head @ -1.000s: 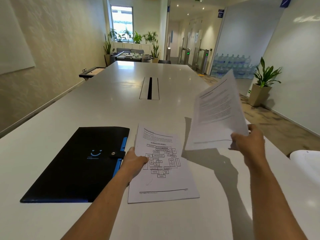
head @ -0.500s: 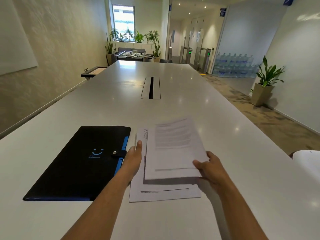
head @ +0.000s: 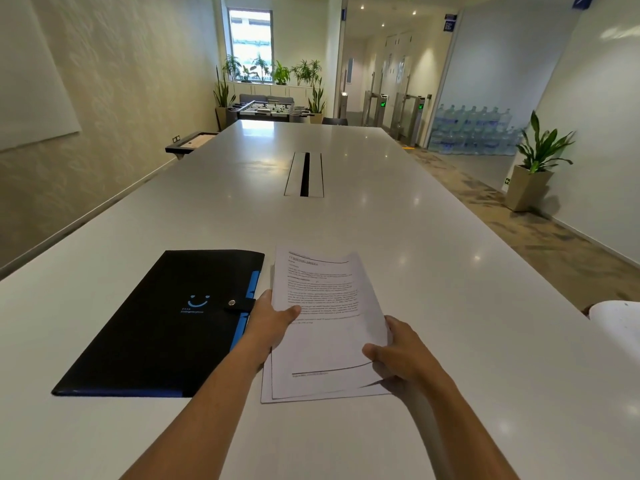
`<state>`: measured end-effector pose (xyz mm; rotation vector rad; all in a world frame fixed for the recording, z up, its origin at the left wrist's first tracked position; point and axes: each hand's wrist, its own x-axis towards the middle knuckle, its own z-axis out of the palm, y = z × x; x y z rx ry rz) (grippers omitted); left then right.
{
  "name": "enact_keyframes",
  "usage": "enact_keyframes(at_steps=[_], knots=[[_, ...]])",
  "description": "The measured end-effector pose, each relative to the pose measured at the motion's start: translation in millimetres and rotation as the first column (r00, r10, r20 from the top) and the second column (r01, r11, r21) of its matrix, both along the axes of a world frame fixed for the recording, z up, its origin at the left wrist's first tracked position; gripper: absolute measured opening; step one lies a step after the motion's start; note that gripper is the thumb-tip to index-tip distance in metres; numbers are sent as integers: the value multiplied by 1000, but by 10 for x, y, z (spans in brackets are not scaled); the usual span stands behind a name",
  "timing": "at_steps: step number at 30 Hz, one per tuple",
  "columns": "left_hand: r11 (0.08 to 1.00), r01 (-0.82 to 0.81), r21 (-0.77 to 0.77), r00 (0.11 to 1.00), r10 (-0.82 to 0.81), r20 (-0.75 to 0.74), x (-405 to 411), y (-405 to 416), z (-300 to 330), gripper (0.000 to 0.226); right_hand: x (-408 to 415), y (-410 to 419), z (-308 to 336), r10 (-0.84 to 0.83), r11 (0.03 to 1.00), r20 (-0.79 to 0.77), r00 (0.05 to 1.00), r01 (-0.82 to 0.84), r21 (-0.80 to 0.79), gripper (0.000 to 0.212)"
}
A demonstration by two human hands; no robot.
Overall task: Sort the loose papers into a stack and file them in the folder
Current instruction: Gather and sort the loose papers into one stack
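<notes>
A stack of printed white papers (head: 325, 327) lies on the white table (head: 450, 271) in front of me, the top sheet slightly askew over the one below. My left hand (head: 273, 320) grips the stack's left edge, thumb on top. My right hand (head: 398, 351) holds the stack's lower right edge, which is lifted a little. A black folder (head: 166, 323) with a blue smiley, a blue spine edge and a snapped strap lies closed just left of the papers, touching my left hand's side.
A cable slot (head: 304, 174) runs down the table's middle. A white rounded object (head: 620, 323) sits at the right edge. A potted plant (head: 533, 168) stands on the floor to the right.
My right hand has brought its sheets down from the air at the right onto the sheet on the table. My left hand moved from flat on the page to gripping the stack's left edge.
</notes>
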<state>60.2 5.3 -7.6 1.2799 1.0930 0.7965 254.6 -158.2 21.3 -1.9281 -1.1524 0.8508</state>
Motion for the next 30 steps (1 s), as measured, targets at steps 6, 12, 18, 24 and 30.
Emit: enact_keyframes(at_steps=[6,12,18,24,30], knots=[[998,-14,58,974,0,227,-67,-132,113,43,62,23,-11,-218,969,117,969,200,145,53],[971,29,237,943,-105,315,-81,-302,511,39,133,82,209,14,931,-328,945,107,348,32],[864,-26,503,949,-136,283,-92,-334,1019,34,116,192,576,34,777,-256,966,136,615,30],[860,-52,507,938,-132,321,-80,-341,1149,45,77,175,705,26,684,-238,971,157,712,46],[908,-97,407,921,-74,384,-10,-380,918,49,-112,221,590,-32,656,-247,969,207,726,55]])
